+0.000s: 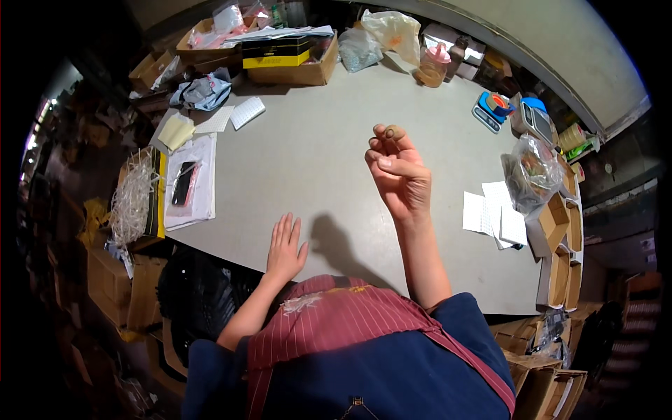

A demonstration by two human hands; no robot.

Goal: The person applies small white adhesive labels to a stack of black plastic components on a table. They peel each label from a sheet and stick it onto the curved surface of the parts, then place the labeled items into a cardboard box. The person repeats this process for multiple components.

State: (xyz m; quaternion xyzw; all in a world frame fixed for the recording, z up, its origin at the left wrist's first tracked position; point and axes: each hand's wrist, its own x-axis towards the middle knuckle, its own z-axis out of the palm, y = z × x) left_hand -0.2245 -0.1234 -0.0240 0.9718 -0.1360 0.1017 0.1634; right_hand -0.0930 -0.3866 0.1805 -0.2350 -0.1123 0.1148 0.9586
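Observation:
My right hand [397, 171] is raised above the grey table [315, 147], fingers curled, pinching a small brown round thing [390, 131] at the fingertips. My left hand [285, 246] lies flat on the table near its front edge, fingers spread, holding nothing. The right hand's shadow falls on the table between the two hands.
White paper slips [497, 213] lie at the right beside a clear bag [532, 171] and small cardboard boxes [560, 245]. A phone on papers [185, 183] and shredded paper [133, 199] sit at the left. Cardboard boxes [290, 56], plastic bags, a jar [434, 66] and a scale [492, 108] line the far edge.

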